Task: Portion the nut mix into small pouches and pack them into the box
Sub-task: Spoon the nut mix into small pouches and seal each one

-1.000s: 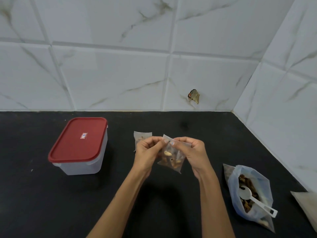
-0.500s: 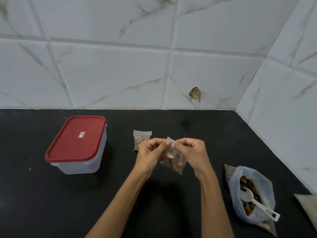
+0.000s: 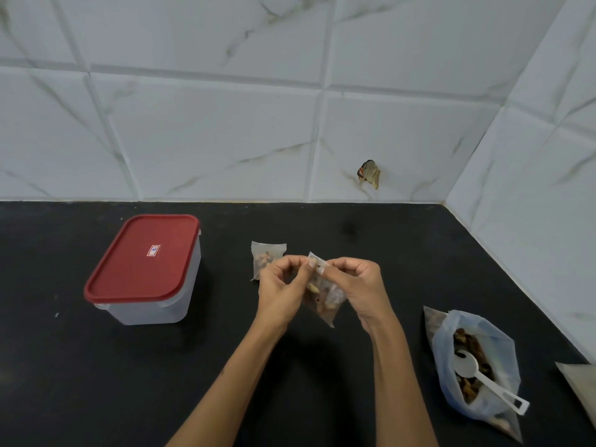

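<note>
A small clear pouch (image 3: 322,300) with nuts in it hangs between my hands above the black counter. My left hand (image 3: 281,287) and my right hand (image 3: 361,283) both pinch its top edge, fingertips almost touching. Behind my left hand a second filled pouch (image 3: 266,254) lies flat on the counter. The box (image 3: 151,279), translucent with a red lid shut on it, stands to the left. At the right, a big open plastic bag of nut mix (image 3: 474,366) lies with a white scoop (image 3: 483,379) resting in it.
The black counter (image 3: 96,382) ends at white marble-look tiled walls behind and on the right. A pale flat bag corner (image 3: 580,382) shows at the right edge. A chipped hole (image 3: 368,173) marks the back wall.
My fingers have shifted slightly along the pouch's top edge, and the pouch hangs a bit more upright. The view has tilted a little; nothing else has moved.
</note>
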The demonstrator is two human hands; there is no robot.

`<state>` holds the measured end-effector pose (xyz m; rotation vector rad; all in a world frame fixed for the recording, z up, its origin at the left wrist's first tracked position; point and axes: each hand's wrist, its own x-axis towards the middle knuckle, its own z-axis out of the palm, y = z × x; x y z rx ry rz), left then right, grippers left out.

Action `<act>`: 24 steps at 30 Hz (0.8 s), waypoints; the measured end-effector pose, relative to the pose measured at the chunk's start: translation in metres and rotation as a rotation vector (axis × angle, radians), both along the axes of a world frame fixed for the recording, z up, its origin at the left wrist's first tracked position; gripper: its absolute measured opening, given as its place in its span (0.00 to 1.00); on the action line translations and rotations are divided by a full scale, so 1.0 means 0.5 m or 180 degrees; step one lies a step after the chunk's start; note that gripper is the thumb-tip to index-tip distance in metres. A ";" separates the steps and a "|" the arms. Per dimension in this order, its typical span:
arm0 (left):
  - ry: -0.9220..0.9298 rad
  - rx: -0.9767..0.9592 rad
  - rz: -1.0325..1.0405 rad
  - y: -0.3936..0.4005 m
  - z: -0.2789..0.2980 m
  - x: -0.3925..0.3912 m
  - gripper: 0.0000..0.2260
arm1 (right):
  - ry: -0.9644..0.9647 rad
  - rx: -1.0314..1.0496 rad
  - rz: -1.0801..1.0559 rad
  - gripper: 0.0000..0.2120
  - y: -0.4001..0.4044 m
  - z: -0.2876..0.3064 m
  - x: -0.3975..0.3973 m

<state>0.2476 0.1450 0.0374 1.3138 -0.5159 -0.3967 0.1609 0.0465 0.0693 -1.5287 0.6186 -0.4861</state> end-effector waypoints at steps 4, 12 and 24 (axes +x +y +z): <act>0.0087 -0.0014 -0.0039 0.001 0.003 0.002 0.04 | -0.0022 -0.0038 -0.0094 0.05 0.001 -0.001 0.001; 0.0252 0.0076 -0.0162 0.001 -0.005 0.004 0.06 | -0.0042 -0.0341 -0.0042 0.05 -0.003 0.007 -0.001; 0.0194 0.0078 -0.0262 0.005 0.009 0.005 0.06 | 0.0054 -0.0106 -0.0045 0.07 -0.009 0.004 -0.009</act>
